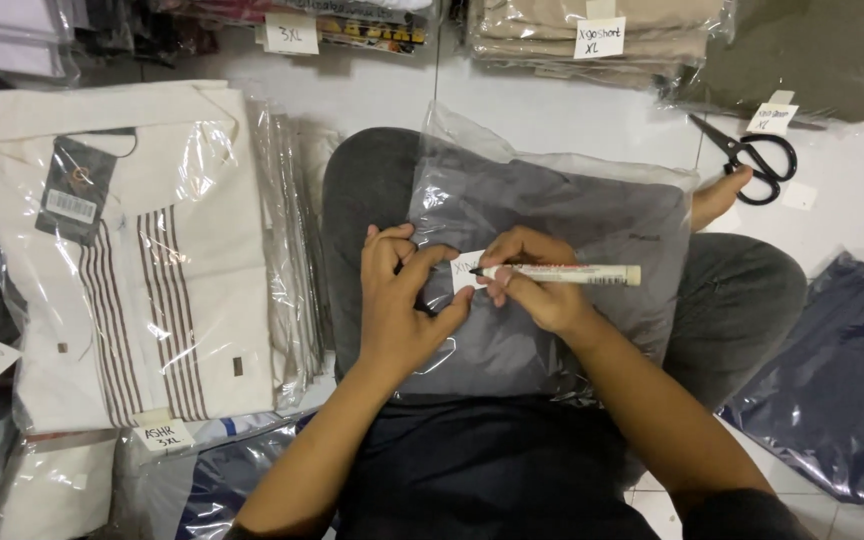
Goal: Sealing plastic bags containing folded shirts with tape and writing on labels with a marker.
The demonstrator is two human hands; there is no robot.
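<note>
Even, fairly bright overhead light; white glare streaks the clear plastic bags at nine o'clock; focus sharp, corners dimmer.

White tiled floor under even light, crowded with bagged garment stacks; walls seemingly out of view.

Place: a clothing stockroom or packing corner of a garment shop, worked on the floor.
Floor: white tiles, with the person sitting on them among the goods.
Stock: folded garments sealed in clear plastic bags, such as a cream shirt with brown stripes, a grey garment on the lap, a stack of beige ones, and navy ones.
Labels: small handwritten paper size slips stuck on the piles, and a hang tag on the cream shirt.
Tools: black scissors on the tiles, a white marker.
</note>
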